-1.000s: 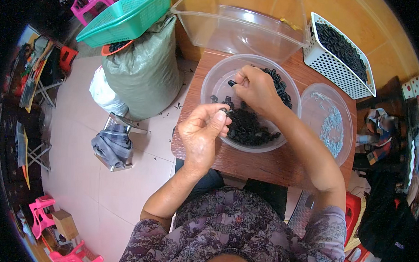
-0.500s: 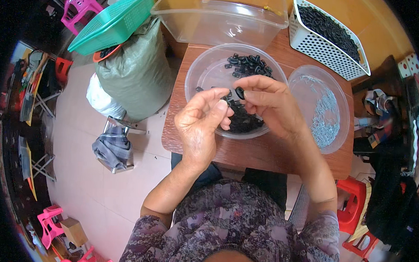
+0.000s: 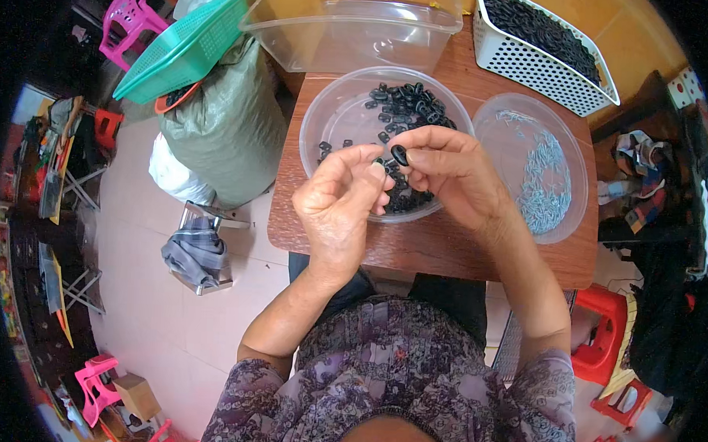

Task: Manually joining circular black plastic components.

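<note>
Between thumb and forefinger, my right hand (image 3: 463,176) pinches a small glossy black oval piece (image 3: 400,155). Close beside it, my left hand (image 3: 333,201) has its thumb and forefinger pressed together, pointing at the piece; whatever lies between those fingertips is too small to make out. Both hands hover over the near part of a clear round tub (image 3: 314,118). Inside it lie many small black pieces (image 3: 420,106), partly covered by my hands. To the right, a second clear round tub (image 3: 494,121) holds a spread of thin silvery metal pins (image 3: 543,198).
At the table's (image 3: 292,211) back right stands a white perforated basket (image 3: 523,67) full of black pieces. A large clear bin (image 3: 360,46) is behind the tub. Left of the table, a green basket (image 3: 184,55) rests on a stuffed sack (image 3: 228,131); a stool with grey cloth (image 3: 195,250) stands nearby.
My hands have come slightly closer together, bringing the black piece nearer the left fingertips. The view has shifted a little, so the table and tubs appear higher and further left.
</note>
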The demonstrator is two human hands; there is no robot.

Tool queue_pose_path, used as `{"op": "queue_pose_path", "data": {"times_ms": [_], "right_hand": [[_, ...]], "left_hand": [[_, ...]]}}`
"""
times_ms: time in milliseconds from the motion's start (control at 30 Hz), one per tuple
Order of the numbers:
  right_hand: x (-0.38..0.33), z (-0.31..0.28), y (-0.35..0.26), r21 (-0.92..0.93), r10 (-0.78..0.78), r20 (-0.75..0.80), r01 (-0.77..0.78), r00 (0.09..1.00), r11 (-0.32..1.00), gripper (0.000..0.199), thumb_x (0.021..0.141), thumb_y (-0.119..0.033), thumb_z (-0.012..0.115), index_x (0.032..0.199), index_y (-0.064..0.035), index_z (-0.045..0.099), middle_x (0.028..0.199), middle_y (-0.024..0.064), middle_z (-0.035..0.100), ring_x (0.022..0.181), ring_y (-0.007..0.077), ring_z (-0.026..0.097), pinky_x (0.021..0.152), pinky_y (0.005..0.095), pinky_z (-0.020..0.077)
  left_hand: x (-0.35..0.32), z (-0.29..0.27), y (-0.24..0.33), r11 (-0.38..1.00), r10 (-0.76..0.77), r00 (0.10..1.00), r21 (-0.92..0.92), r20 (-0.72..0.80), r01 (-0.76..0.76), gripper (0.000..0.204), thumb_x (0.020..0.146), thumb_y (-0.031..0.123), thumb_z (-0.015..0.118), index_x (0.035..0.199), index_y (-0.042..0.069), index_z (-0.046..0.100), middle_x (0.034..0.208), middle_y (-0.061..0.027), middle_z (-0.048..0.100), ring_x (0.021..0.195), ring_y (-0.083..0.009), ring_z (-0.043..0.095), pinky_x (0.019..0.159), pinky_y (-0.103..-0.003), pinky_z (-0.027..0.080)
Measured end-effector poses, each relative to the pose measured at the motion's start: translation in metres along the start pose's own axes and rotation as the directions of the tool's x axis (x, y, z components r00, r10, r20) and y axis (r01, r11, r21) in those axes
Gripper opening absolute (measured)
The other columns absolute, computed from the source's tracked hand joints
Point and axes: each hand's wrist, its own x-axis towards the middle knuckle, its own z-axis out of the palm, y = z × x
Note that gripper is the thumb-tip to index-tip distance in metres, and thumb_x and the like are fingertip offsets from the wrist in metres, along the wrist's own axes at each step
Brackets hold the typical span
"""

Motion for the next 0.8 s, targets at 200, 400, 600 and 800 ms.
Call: {"op": "queue_pose_path", "data": {"times_ms": [200, 400, 600, 800], "right_hand": [[-0.002, -0.001, -0.002, -0.062, 0.004, 0.012, -0.003, 1.000, 0.998, 0.020, 0.078, -0.003, 0.061, 0.098, 0.0006, 0.061, 0.083, 0.0028, 0.061, 0.070, 0.0083, 0.054, 0.063, 0.0211, 0.0431], [-0.003, -0.001, 0.001, -0.161, -0.062, 0.002, 0.061, 0.998, 0.985, 0.020, 0.077, -0.005, 0.063, 0.097, -0.0009, 0.063, 0.083, 0.0015, 0.061, 0.069, 0.0071, 0.053, 0.062, 0.0203, 0.0423], [-0.005, 0.001, 0.003, -0.281, -0.142, -0.021, 0.131, 0.990, 0.951, 0.021, 0.077, -0.006, 0.065, 0.097, -0.0015, 0.063, 0.082, 0.0004, 0.062, 0.068, 0.0059, 0.051, 0.061, 0.0190, 0.0397], [-0.007, 0.004, 0.006, -0.338, -0.246, -0.013, 0.227, 0.969, 0.914, 0.020, 0.076, -0.005, 0.065, 0.096, -0.0012, 0.065, 0.085, 0.0014, 0.063, 0.072, 0.0056, 0.052, 0.062, 0.0192, 0.0403]], "left_hand": [[-0.002, 0.002, -0.001, 0.997, 0.049, 0.999, 0.060, 0.006, -0.049, 0.015, 0.084, 0.004, 0.057, 0.098, -0.003, 0.059, 0.073, -0.0032, 0.060, 0.060, -0.0046, 0.052, 0.053, -0.016, 0.043], [-0.003, 0.002, -0.004, 0.988, 0.083, 0.997, 0.127, 0.007, -0.083, 0.014, 0.084, 0.003, 0.056, 0.097, -0.002, 0.058, 0.073, -0.0021, 0.059, 0.060, -0.0039, 0.051, 0.054, -0.016, 0.042], [-0.004, 0.001, -0.008, 0.981, 0.117, 0.993, 0.158, 0.004, -0.116, 0.014, 0.084, 0.002, 0.056, 0.097, -0.002, 0.058, 0.074, -0.0021, 0.059, 0.061, -0.0038, 0.050, 0.055, -0.017, 0.042], [-0.003, 0.002, -0.010, 0.992, 0.077, 0.997, 0.095, 0.002, -0.077, 0.014, 0.084, 0.002, 0.056, 0.098, -0.002, 0.058, 0.075, -0.0028, 0.060, 0.062, -0.0045, 0.051, 0.055, -0.017, 0.043]]}}
